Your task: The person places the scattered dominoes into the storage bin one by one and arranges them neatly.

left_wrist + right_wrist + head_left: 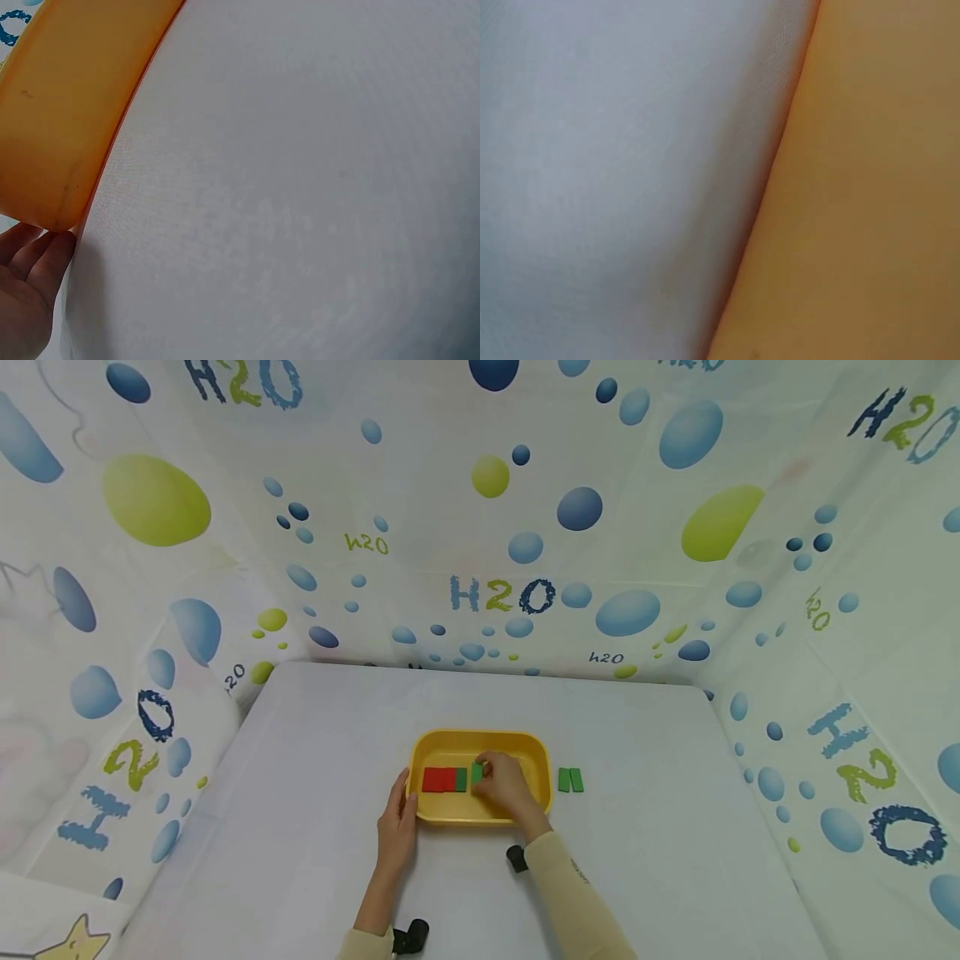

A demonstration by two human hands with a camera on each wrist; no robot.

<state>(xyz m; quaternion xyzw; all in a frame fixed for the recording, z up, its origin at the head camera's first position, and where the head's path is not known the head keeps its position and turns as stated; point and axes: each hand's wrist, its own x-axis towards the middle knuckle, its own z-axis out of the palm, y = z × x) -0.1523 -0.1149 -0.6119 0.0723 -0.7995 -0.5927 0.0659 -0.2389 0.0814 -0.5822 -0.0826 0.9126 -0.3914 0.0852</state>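
Note:
In the head view a shallow yellow tray sits on the white table. My left hand holds its left end, fingers along the outer wall and thumb at the rim; the left wrist view shows those fingers against the tray's corner. Inside the tray my right hand pinches a small green rectangular tile between thumb and fingers. Left of it lie red tiles in a row, with a dark green tile against their right side. The right wrist view shows only tray wall and table.
Two green tiles lie side by side on the table just right of the tray. A dark wrist camera is strapped at each sleeve. White cloth walls with blue and green bubbles enclose the table's back and sides.

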